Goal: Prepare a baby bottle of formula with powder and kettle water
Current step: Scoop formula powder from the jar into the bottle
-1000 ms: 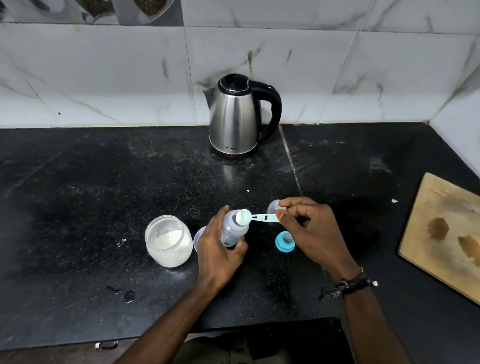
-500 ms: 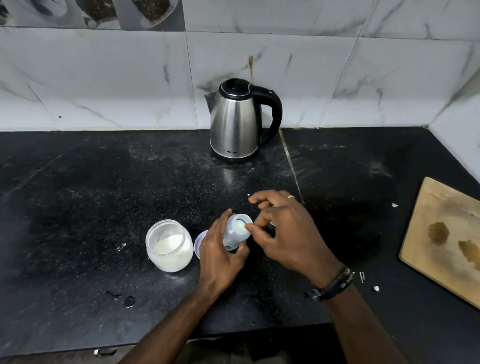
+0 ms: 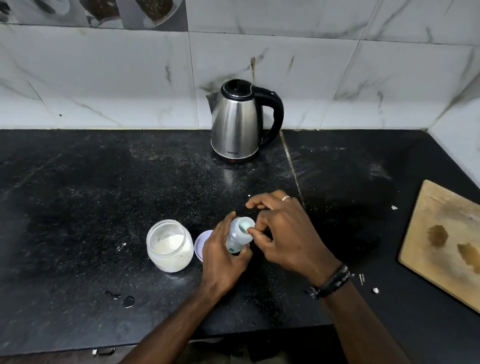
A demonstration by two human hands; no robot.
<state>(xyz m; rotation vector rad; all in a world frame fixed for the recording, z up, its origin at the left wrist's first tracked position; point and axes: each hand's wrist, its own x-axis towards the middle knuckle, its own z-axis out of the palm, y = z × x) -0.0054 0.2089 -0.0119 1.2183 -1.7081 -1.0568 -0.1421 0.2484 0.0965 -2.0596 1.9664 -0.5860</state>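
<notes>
Fingers of the left hand (image 3: 222,261) wrap the baby bottle (image 3: 239,234) at frame centre, hiding its base. Right hand (image 3: 289,236) pinches at the bottle mouth; what it pinches is hidden. Jar lid (image 3: 202,240) beside the powder jar (image 3: 170,245) is half covered.

wooden cutting board (image 3: 453,248) at right counter edge, two brown stains; white crumb (image 3: 375,290) beside it.
</notes>
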